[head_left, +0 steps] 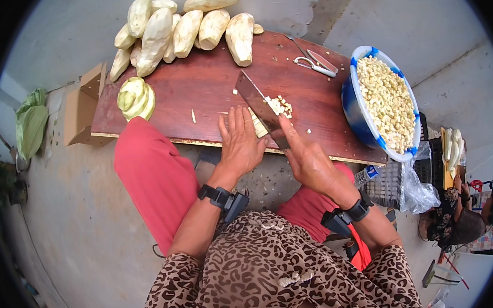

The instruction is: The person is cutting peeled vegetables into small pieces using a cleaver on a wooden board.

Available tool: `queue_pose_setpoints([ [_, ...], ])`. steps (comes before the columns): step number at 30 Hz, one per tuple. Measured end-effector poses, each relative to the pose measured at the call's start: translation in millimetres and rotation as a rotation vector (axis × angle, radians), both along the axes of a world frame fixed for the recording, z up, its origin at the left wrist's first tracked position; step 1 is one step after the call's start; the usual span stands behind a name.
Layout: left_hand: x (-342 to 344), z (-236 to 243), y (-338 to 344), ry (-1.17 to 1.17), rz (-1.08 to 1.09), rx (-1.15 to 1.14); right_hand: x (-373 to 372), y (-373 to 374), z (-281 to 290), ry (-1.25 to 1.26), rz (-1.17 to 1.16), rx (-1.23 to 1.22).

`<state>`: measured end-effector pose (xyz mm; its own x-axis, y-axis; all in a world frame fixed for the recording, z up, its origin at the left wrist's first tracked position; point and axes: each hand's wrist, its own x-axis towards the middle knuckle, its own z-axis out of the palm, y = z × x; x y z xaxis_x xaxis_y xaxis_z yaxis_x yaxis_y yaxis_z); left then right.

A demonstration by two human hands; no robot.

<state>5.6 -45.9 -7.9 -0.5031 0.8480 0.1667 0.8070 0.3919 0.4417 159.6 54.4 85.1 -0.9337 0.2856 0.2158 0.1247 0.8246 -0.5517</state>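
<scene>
Leopard-print top [248, 267]; hands [239, 145] forward, right [313, 164] gripping cleaver [259, 107].

No lettering or numbers can be read, the blue-and-white label [370, 172] on the clear bottle [361, 178] being too small.

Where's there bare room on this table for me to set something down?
The biggest gap on the table lies between the peeled vegetables, stacked slices and your left hand, barring one loose strip. A smaller one, with stray bits, separates the diced pieces from the blue tub. It's crowded around the knife and along the back left.
</scene>
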Motion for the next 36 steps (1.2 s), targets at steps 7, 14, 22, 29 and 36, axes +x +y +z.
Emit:
queue_pose_setpoints([
  [7, 3.4, -4.6, 2.2, 0.044, 0.0, -0.012, -0.9, -0.6, -13.2, -0.082, -0.003, 0.038],
  [14, 2.7, -5.1, 0.6, 0.021, 0.018, -0.052, -16.5, -8.9, 5.8, -0.323, -0.001, 0.097],
  [22, 0.5, 1.8, -2.7, 0.061, -0.007, -0.107, -31.4, -9.9, -29.9, -0.221, -0.03, 0.144],
  [29, 0.2, 4.6, -2.1, 0.037, 0.089, -0.086, -21.6, 14.0, -44.7, 0.108, 0.02, -0.089],
  [36, -0.5, 6.7, -11.2, 0.023, 0.121, -0.089, -13.1, 15.3, -18.9, 0.147, -0.131, -0.137],
])
